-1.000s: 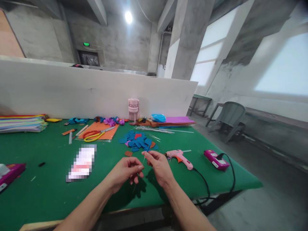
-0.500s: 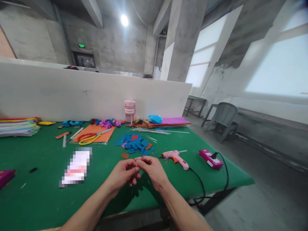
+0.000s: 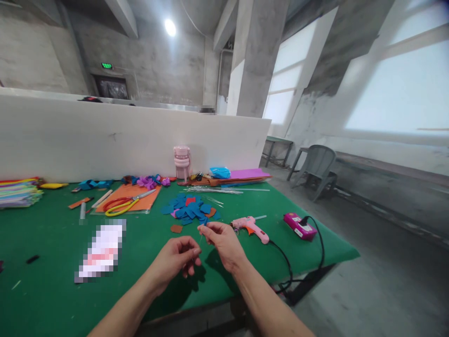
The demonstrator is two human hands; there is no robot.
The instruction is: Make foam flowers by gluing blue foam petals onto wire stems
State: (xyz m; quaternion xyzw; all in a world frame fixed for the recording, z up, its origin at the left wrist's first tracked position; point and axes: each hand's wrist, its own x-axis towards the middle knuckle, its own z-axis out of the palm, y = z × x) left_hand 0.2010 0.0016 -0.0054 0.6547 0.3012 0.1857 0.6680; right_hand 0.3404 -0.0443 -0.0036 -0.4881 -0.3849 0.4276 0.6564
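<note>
My left hand (image 3: 179, 258) is closed in a pinch above the green table, around the lower end of a thin wire (image 3: 201, 239). The upper end of that wire runs up to my right hand (image 3: 223, 242), whose thumb and forefinger are pressed together on it. Just beyond my right fingertips lies a pile of blue cloth pieces (image 3: 191, 210), with a red piece (image 3: 190, 201) among them. A brown piece (image 3: 176, 229) is near the pile. Right of my right hand, a pink glue gun (image 3: 250, 227) lies on its side with a clear glue stick in its back.
Scissors (image 3: 128, 204) rest on an orange sheet (image 3: 149, 202) at the left. Behind the pile are thin wires (image 3: 213, 190) and a pink bottle (image 3: 182, 164). A purple power strip (image 3: 299, 226) with a black cord sits near the right table edge. A white partition (image 3: 140, 135) stands behind.
My hands have moved apart: the right fingertips are now higher, the left hand lower, with the thin wire showing between them. The whole view has shifted slightly to the right.
</note>
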